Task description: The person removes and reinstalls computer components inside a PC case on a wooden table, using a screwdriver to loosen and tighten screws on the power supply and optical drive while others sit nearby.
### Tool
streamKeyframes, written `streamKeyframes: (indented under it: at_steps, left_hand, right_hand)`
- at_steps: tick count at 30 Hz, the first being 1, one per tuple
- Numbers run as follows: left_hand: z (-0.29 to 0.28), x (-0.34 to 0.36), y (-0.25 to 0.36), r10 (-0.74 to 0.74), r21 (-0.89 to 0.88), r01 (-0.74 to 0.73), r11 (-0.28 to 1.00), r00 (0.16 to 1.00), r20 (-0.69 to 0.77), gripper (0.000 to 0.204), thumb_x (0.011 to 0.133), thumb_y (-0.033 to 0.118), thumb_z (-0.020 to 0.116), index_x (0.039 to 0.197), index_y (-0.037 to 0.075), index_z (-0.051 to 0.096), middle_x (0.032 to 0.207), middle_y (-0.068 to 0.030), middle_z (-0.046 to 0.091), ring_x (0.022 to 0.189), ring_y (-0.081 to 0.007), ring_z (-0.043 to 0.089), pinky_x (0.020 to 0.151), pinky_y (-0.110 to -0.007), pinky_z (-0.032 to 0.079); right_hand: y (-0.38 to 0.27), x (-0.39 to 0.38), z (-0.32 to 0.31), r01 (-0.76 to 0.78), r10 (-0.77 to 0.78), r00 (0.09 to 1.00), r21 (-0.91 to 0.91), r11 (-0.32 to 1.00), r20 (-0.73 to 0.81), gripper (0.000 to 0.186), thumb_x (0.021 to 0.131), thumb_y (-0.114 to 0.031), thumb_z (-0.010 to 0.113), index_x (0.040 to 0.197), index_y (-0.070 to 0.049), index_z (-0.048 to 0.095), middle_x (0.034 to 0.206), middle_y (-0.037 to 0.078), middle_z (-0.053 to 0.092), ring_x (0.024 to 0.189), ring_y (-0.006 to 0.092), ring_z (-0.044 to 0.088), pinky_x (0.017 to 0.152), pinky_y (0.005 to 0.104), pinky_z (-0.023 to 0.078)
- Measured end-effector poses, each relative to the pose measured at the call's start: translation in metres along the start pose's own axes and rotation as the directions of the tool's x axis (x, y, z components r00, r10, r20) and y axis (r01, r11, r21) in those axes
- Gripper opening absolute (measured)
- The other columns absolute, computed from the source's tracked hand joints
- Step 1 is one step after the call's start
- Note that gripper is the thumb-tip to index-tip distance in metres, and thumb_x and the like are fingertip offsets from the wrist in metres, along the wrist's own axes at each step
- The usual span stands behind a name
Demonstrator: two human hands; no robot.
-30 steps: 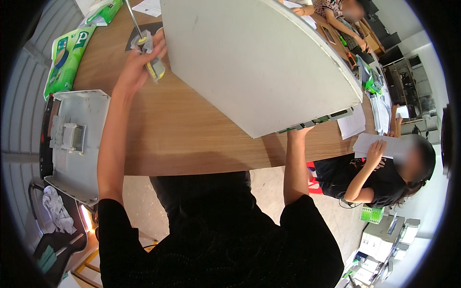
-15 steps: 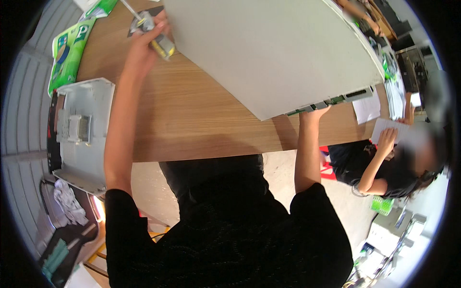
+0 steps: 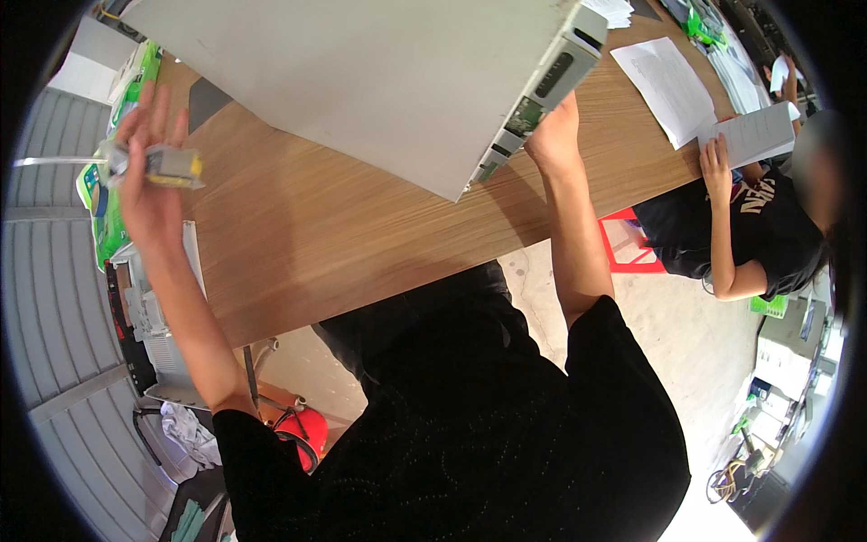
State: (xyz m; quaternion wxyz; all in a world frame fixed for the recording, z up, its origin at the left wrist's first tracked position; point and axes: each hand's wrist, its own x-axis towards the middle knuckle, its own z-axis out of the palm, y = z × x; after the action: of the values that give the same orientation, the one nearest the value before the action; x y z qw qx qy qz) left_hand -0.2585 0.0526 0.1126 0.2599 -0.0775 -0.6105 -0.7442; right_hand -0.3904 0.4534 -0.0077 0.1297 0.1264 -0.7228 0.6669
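A large light-grey metal equipment case is tilted above the wooden table. Ports and a strip of green circuit board show along its right edge. My right hand grips that edge, its fingers partly hidden behind the case. Out past the case's left side, my left hand is raised, fingers extended. A screwdriver with a clear and yellow handle is held across it under the thumb, its shaft pointing left; motion blurs it.
Left of the table lies a grey metal cover, partly behind my forearm. A green plastic package is beyond it. Printed paper rests at the right, near a seated person's hand and sheets. A red stool stands below.
My left hand has swung left, away from the case, with the screwdriver. The case has turned, showing more of its port edge, and my right hand has moved up with it. The view has shifted.
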Motion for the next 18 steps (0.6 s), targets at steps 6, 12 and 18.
streamKeyframes:
  at_steps: [6,12,18]
  left_hand:
    - [0.022,-0.003,0.029,0.075,0.050,-0.073,0.996,0.997,-0.021,0.042,0.101,0.018,0.045,0.138,-0.003,0.040,0.152,-0.0289,0.028,0.143,-0.0444,0.025,0.117,-0.059,0.024]
    - [0.048,-0.003,0.021,0.030,0.153,-0.019,0.988,0.997,-0.071,0.051,0.102,0.025,0.044,0.146,0.001,0.032,0.154,-0.0262,0.024,0.144,-0.0413,0.023,0.119,-0.057,0.020]
    - [-0.007,-0.038,0.064,-0.213,-0.217,0.204,0.955,0.977,-0.016,0.060,0.103,0.035,0.043,0.151,0.004,0.026,0.153,-0.0174,0.031,0.139,-0.0338,0.034,0.115,-0.051,0.028]
  right_hand:
    - [-0.007,0.013,0.002,0.111,-0.191,0.952,0.312,0.943,0.239,0.013,0.098,-0.009,0.052,0.099,-0.001,0.063,0.088,0.000,0.064,0.078,0.0078,0.057,0.069,0.0244,0.048]
    - [-0.031,0.004,0.001,0.085,-0.252,0.904,0.432,0.898,0.345,0.032,0.102,-0.029,0.051,0.092,-0.001,0.063,0.079,-0.001,0.062,0.073,0.0035,0.054,0.064,0.0214,0.044]
    - [-0.078,-0.010,0.017,0.177,-0.304,0.820,0.291,0.940,0.485,0.055,0.096,-0.051,0.056,0.105,0.003,0.065,0.084,0.004,0.066,0.072,0.0137,0.061,0.064,0.0291,0.048]
